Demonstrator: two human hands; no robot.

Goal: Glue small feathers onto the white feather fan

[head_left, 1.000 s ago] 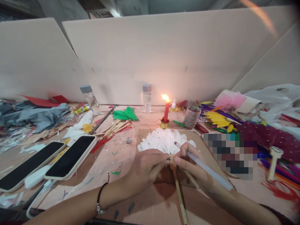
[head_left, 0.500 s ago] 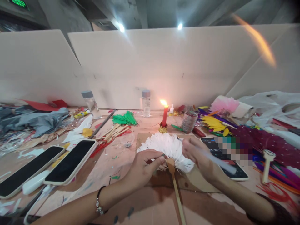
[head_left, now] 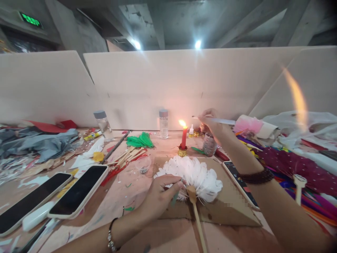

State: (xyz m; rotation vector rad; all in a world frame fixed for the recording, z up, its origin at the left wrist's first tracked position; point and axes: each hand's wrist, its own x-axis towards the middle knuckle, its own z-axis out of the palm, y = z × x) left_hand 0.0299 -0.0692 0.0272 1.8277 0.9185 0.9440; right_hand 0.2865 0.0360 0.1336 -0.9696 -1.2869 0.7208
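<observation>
A round fan of white feathers (head_left: 207, 179) lies on a cardboard sheet (head_left: 231, 211), its wooden handle (head_left: 197, 218) pointing down toward me. My left hand (head_left: 163, 191) is at the fan's left lower edge, thumb and forefinger pinched together. A thin greenish piece (head_left: 174, 199) shows just below those fingertips; its kind is unclear. My right hand (head_left: 210, 121) is raised behind the fan, closed around a slim whitish stick-like tool (head_left: 222, 121) with a dark tip. That tip is right of and slightly above the flame of a lit red candle (head_left: 184, 137) in a gold holder.
Behind the fan stand a clear bottle (head_left: 163, 124), a small glue bottle (head_left: 191, 131) and a jar (head_left: 210, 144). Green feathers (head_left: 140, 140) and wooden sticks (head_left: 129, 156) lie left, beyond two phones (head_left: 79, 189). Another phone (head_left: 240, 182) and a maroon feather fan (head_left: 292, 165) are right.
My right hand has moved up and away from the fan, taking the whitish tool near the candle flame. The left hand stays at the fan. The view has tilted up slightly.
</observation>
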